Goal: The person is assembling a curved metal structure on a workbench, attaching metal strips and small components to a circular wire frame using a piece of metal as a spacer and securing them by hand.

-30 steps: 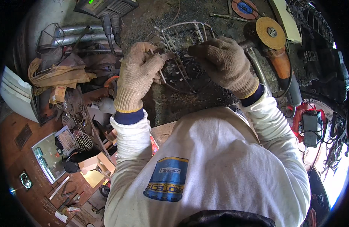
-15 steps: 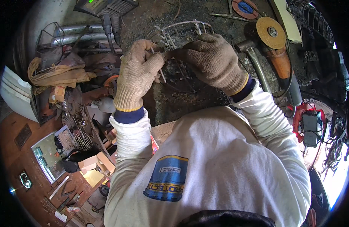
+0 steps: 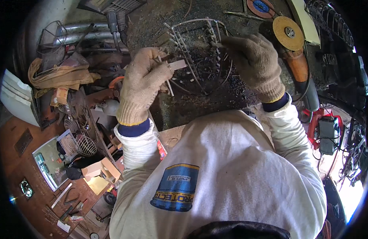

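The frame [image 3: 184, 48] lies on the dark, gritty surface [image 3: 178, 112], between the two gloved hands and ahead of the body; it is a thin round hoop with knobbly bars across it. The left hand [image 3: 146, 79], at 8 o'clock from the frame, has its grip pinched on a flat strip [image 3: 177, 65] whose free end points to 3 o'clock over the hoop's near-left part; a thin rod [image 3: 170, 87] also shows at that hand, running from 11 to 5 o'clock. The right hand [image 3: 255, 61] is at 3 o'clock from the frame, fingers bunched and reaching to about 10 o'clock beside the hoop's edge; whether its grip holds anything, or touches the wire, I cannot tell. The strip looks light and stiff, probably metal, with smooth faces that may slide a little under knit gloves, so a firm thumb-and-finger hold near one end, flat faces against the pads, should steady it. The rod seems light and rigid too, apt to roll, and best held near its middle. The frame looks fairly light and springy at the hoop, firmer along the bars; the joints might be its weak points and the knobs could snag knit, so the bare outer wire at 12 or 6 o'clock looks the better place to take hold.
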The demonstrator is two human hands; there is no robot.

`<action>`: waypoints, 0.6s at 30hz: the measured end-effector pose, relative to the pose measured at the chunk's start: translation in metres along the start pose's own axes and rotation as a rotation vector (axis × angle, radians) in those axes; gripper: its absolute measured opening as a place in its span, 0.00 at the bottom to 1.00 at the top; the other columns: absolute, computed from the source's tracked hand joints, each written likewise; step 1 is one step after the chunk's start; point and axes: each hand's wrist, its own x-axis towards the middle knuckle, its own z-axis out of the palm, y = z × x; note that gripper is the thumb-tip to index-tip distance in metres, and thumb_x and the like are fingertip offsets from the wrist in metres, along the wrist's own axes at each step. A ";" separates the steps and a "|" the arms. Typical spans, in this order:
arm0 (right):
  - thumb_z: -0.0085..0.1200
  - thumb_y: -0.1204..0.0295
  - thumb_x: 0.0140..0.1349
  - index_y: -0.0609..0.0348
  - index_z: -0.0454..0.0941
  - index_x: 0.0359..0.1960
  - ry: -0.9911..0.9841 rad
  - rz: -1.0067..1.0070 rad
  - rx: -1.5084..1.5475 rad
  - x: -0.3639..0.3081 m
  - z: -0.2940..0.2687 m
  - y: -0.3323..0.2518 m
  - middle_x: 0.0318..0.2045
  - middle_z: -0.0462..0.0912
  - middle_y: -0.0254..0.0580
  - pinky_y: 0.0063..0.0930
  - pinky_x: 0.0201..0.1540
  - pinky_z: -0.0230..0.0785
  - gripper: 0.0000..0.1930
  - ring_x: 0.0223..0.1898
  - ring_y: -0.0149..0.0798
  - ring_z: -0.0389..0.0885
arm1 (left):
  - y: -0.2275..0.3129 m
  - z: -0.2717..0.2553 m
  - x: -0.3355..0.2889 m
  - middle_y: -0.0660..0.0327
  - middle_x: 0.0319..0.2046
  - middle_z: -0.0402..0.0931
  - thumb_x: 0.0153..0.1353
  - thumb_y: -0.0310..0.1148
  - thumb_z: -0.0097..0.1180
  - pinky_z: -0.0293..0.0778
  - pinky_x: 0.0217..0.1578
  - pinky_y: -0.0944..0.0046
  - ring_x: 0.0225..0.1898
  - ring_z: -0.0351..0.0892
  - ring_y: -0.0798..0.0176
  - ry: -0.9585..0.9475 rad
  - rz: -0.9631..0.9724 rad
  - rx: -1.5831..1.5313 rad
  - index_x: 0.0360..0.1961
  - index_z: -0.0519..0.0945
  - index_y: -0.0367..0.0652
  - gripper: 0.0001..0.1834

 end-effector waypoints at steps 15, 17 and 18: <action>0.68 0.74 0.54 0.48 0.89 0.47 -0.104 -0.056 0.197 -0.012 0.015 -0.015 0.34 0.87 0.38 0.41 0.39 0.78 0.16 0.34 0.47 0.85 | -0.001 0.012 0.005 0.62 0.24 0.78 0.62 0.31 0.66 0.76 0.23 0.67 0.22 0.79 0.72 0.054 0.062 0.192 0.45 0.79 0.35 0.14; 0.68 0.74 0.52 0.49 0.89 0.46 -0.107 -0.112 0.223 -0.011 0.017 -0.015 0.34 0.87 0.38 0.41 0.40 0.79 0.17 0.34 0.47 0.85 | -0.001 0.012 0.006 0.62 0.23 0.78 0.62 0.32 0.67 0.76 0.23 0.66 0.22 0.79 0.71 0.049 0.087 0.234 0.44 0.79 0.35 0.14; 0.68 0.74 0.52 0.49 0.89 0.46 -0.108 -0.112 0.224 -0.010 0.018 -0.016 0.34 0.87 0.38 0.41 0.40 0.79 0.17 0.34 0.47 0.85 | 0.000 0.012 0.006 0.62 0.23 0.78 0.62 0.32 0.67 0.76 0.23 0.65 0.22 0.79 0.71 0.055 0.080 0.247 0.44 0.79 0.36 0.14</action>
